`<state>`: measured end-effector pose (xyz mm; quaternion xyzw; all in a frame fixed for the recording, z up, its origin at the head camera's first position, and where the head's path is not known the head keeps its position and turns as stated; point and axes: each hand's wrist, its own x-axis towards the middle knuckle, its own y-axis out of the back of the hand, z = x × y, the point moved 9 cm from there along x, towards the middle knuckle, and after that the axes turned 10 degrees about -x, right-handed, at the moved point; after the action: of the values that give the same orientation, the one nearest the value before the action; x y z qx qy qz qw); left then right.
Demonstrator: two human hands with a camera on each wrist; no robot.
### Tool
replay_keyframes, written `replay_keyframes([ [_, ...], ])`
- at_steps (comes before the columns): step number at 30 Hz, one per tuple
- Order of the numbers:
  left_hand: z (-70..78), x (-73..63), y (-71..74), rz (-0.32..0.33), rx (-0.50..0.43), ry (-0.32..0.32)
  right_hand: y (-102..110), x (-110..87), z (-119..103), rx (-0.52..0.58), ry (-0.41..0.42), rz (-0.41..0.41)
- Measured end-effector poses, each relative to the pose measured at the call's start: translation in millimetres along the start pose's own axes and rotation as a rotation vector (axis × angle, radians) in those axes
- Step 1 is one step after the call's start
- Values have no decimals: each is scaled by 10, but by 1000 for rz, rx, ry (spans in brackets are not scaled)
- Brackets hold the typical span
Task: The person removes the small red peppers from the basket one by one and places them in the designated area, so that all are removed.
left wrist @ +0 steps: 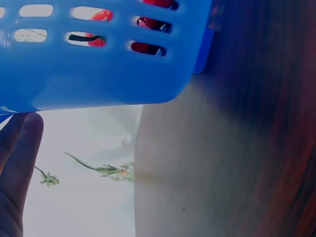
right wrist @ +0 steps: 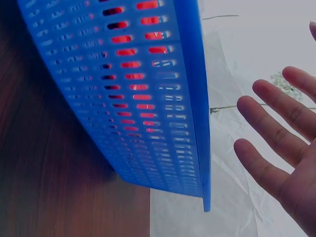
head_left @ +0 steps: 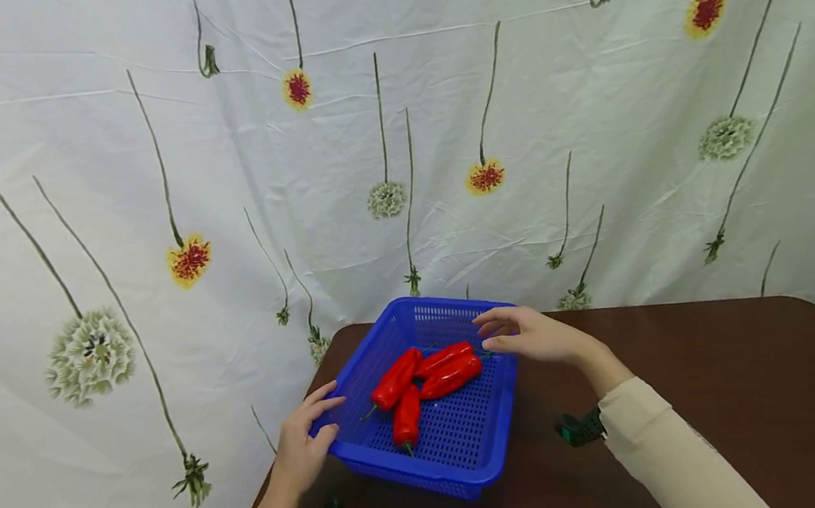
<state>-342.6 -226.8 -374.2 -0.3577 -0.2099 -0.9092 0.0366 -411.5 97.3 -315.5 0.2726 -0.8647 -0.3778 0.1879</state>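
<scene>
Several red peppers (head_left: 450,376) with green stems lie together in a blue plastic basket (head_left: 500,436) with slotted walls. At the basket's left rim is my left hand (head_left: 299,446), fingers fairly straight and fingertips right at the edge. The left wrist view shows its straight fingers (left wrist: 22,153) meeting the rim from outside. My right hand (head_left: 530,334) hovers by the right rim near the back corner, its fingers reaching over the edge near the peppers. In the right wrist view that hand (right wrist: 291,153) has its fingers spread, holding nothing, apart from the basket wall.
The basket stands on a dark brown table (head_left: 695,389), near its left edge. A white curtain (head_left: 449,224) with printed flowers hangs right behind and to the left of the table. Dark straps (head_left: 580,429) are on both wrists.
</scene>
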Motion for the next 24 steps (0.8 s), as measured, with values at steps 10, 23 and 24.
replay_keyframes([
  [10,-23,-10,5,16,-38,47,-91,170,-56,19,-19,-69],
  [23,-8,-27,13,24,-54,71,-179,293,-47,-47,-48,-95],
  [24,-8,-28,11,24,-50,69,-184,302,-47,-53,-56,-95],
])
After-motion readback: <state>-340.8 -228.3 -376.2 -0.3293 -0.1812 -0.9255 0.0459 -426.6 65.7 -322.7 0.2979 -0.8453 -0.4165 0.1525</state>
